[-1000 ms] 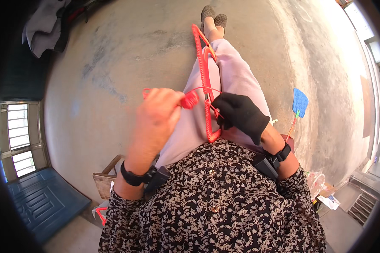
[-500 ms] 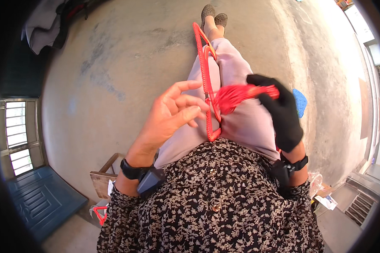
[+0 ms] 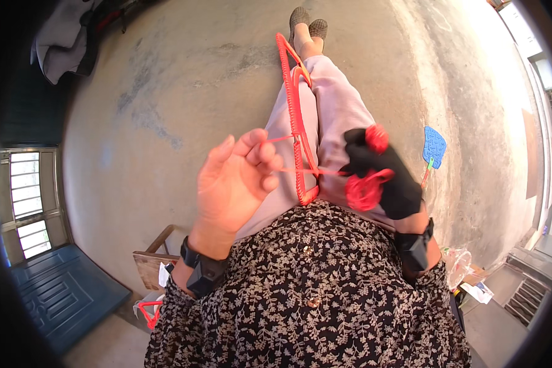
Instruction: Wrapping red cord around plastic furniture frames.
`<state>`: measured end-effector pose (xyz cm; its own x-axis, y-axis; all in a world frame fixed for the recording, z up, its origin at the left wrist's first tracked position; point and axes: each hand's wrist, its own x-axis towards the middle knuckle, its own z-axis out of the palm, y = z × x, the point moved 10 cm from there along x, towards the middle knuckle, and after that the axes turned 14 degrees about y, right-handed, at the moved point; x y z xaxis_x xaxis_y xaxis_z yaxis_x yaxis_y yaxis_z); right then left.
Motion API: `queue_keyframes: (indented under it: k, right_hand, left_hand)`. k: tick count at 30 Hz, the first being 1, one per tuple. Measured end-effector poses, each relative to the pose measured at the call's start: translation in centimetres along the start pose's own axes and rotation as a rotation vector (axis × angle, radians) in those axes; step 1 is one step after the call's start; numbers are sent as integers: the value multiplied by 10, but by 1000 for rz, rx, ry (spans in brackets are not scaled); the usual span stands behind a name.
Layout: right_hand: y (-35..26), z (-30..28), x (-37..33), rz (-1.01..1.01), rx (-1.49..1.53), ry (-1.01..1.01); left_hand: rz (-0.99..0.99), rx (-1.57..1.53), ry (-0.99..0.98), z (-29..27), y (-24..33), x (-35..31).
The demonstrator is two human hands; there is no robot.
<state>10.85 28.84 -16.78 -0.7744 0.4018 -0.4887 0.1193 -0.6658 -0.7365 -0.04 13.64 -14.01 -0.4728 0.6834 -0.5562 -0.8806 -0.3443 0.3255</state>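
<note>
A red hanger-shaped frame [image 3: 295, 116], one long side wrapped in red cord, lies along my thighs. My bare left hand [image 3: 236, 178] is to its left, palm turned up, fingers curled around a strand of red cord. The strand runs from the frame's wrapped side to these fingers, then back across the frame toward my right hand. On the other side, my right hand [image 3: 386, 172], in a black glove, is closed around a bundle of red cord [image 3: 365, 190]. Bundle ends stick out above and below the fist; motion blurs the glove.
A blue fly swatter [image 3: 434, 147] lies on the floor at the right. A wooden stool [image 3: 148, 267] and another red frame [image 3: 149, 314] are at the lower left. Clear plastic wrapping [image 3: 457, 267] is by my right elbow. A dark blue door panel [image 3: 67, 297] shows at far left.
My right hand has moved down and turned, with the cord bundle in it. My left hand has turned palm up and now has a strand stretched from the frame around its fingers.
</note>
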Motion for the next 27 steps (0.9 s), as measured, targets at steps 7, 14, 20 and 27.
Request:
queue_keyframes:
  k: [7,14,20,27]
  right_hand:
    - [73,34,6,410,-468,-122]
    - [2,-42,36,67,385,243]
    - [-60,-96,18,-254,129,534]
    - [-1,1,9,-326,-894,43]
  left_hand:
    - [3,777,198,-60,3,-34]
    - [-129,551,151,-65,-21,-41]
    - [11,376,-88,-12,6,-19]
    - [327,802,13,-14,0,35]
